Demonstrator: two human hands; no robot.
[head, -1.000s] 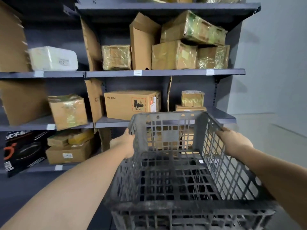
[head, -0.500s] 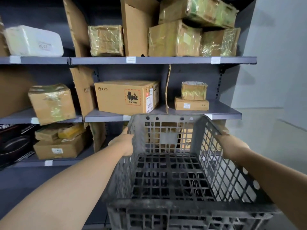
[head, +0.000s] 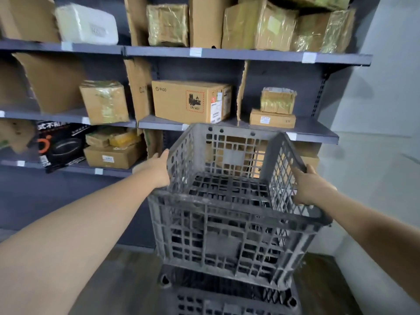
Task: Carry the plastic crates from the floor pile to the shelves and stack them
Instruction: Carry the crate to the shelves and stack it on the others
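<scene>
A dark grey lattice crate (head: 229,214) hangs in front of me, empty, tilted slightly down on its right. My left hand (head: 156,169) presses flat against its left wall, fingers pointing forward. My right hand (head: 311,185) grips the right rim. Directly below it, on the dark floor, sits another grey crate (head: 227,298), only its top rim and upper lattice showing. The held crate hovers just above that one, apart from it. The grey metal shelves (head: 250,54) stand right behind, full of cardboard boxes.
A large printed carton (head: 188,101) and two small stacked boxes (head: 272,110) fill the middle shelf behind the crate. A black pan box (head: 59,144) leans at lower left. A pale wall (head: 386,110) and light floor lie to the right.
The crate has come down from chest height toward the crate on the floor. My view has tilted down and closer to the shelves. My left hand has flattened against the crate's side.
</scene>
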